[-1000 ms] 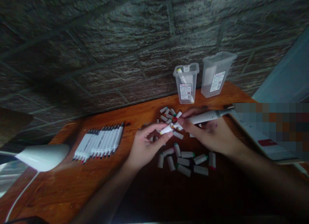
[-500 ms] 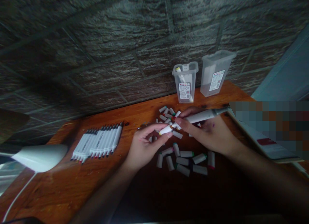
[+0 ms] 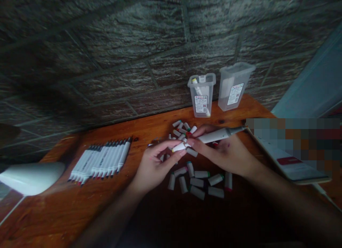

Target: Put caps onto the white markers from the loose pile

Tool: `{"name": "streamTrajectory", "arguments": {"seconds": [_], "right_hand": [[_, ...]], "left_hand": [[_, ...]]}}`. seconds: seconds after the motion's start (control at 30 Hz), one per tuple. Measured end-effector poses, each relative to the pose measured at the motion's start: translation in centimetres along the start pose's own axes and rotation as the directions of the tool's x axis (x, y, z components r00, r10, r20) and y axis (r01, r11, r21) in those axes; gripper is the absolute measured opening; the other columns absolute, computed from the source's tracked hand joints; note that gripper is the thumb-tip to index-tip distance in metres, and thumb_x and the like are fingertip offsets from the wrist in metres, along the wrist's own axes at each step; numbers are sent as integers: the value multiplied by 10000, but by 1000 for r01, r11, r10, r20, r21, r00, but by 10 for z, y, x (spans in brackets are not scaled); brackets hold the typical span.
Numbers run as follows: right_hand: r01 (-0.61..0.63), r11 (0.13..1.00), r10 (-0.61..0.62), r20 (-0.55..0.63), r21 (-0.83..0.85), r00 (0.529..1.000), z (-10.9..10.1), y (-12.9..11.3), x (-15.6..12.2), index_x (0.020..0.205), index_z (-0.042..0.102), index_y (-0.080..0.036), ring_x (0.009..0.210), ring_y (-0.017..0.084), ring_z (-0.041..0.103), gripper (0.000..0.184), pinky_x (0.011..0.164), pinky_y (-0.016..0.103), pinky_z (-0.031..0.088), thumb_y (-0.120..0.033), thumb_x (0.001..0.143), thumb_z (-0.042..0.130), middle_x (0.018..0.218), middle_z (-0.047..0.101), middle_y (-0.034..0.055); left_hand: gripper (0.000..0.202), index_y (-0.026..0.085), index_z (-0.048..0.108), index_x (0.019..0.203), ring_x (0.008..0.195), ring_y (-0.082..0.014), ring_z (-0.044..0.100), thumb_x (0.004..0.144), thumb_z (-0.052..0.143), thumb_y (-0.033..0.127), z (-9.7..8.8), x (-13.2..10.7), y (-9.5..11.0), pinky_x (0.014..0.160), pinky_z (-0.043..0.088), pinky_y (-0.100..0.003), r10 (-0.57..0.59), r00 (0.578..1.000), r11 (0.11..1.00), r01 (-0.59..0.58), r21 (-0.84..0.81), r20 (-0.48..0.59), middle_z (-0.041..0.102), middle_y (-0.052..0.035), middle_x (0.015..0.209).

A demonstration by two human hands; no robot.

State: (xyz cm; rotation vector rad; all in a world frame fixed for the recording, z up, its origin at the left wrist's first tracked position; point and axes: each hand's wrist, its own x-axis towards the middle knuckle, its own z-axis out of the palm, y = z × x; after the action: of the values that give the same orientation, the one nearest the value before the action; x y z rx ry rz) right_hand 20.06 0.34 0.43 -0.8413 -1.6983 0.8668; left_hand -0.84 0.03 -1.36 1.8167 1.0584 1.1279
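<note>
My left hand (image 3: pixel 152 164) pinches a small white marker cap (image 3: pixel 178 147) with a yellow end between thumb and fingertips. In my right hand (image 3: pixel 226 153) is a white marker (image 3: pixel 213 136), gripped near its lower end, with its grey tip pointing right and slightly up. The cap's inner end meets the marker's lower end at my right fingertips; how far one sits inside the other I cannot make out. Around and below both hands lie loose white caps (image 3: pixel 197 182) with coloured ends, several of them partly hidden behind my fingers.
A row of white markers (image 3: pixel 101 159) lies on the wooden table (image 3: pixel 53 212) at left, beside a white lamp head (image 3: pixel 32 177). Two clear plastic boxes (image 3: pixel 201 94) stand by the stone wall, one with a yellow-ended marker inside. A tablet (image 3: pixel 299 173) lies at right.
The view has shifted slightly, so everything appears a bit further left and lower. Both hands keep their hold, and the yellow-ended cap is now right against the marker's end.
</note>
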Motion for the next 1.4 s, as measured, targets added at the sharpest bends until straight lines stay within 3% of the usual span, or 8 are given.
{"name": "streamTrajectory", "arguments": {"seconds": [0.13,0.33,0.47,0.73,1.03,1.23,1.4], "right_hand": [[13,1000,-13,-15,-4,1000,2,3,0,876,689,-221,822,174,690,137,694,270,571,-356,895,674,875,727,22],[-11,1000,14,-193,16,981,-3,-4,5,863,674,-210,734,153,693,86,659,256,575,-282,856,720,827,724,16],[-10,1000,10,-223,-1,975,-6,-10,6,848,671,-206,742,163,694,93,638,260,575,-289,863,710,831,722,29],[-26,1000,26,-75,8,997,-1,-5,2,869,684,-217,709,149,671,94,589,239,540,-310,877,697,808,718,13],[-13,1000,13,2,-8,1000,1,3,0,864,697,-219,841,182,685,175,689,270,564,-384,902,656,883,723,30],[28,1000,-29,-74,-11,997,2,1,1,874,696,-227,801,175,697,135,702,272,577,-362,881,686,883,733,25],[31,999,-40,-239,-38,970,-2,0,4,895,681,-205,769,160,696,121,685,263,569,-320,867,709,867,727,26]], "left_hand": [[228,191,741,1055,819,-147,715,833,737,244,0,1,0,766,570,-226,0,1000,1000,0,27,-2,772,-35,963],[220,186,747,1038,817,-154,712,832,740,263,1,0,1,761,571,-229,-23,1000,1000,23,4,-21,772,-50,971],[228,181,750,1029,823,-171,709,822,749,278,1,-1,0,749,573,-247,-31,999,999,32,5,-25,769,-64,973],[190,193,746,1022,772,-138,698,846,724,262,0,2,-2,711,558,-212,-6,1000,1000,6,2,9,766,-36,916],[213,198,750,1052,817,-160,717,848,719,254,2,-1,1,742,576,-225,35,998,996,-39,79,53,775,-47,973],[200,195,749,1043,776,-147,713,856,706,251,0,0,2,726,570,-212,20,999,998,-22,53,32,777,-35,923],[189,196,746,1041,781,-146,710,870,692,256,0,0,4,713,557,-205,26,998,997,-30,75,52,774,-42,938]]}}
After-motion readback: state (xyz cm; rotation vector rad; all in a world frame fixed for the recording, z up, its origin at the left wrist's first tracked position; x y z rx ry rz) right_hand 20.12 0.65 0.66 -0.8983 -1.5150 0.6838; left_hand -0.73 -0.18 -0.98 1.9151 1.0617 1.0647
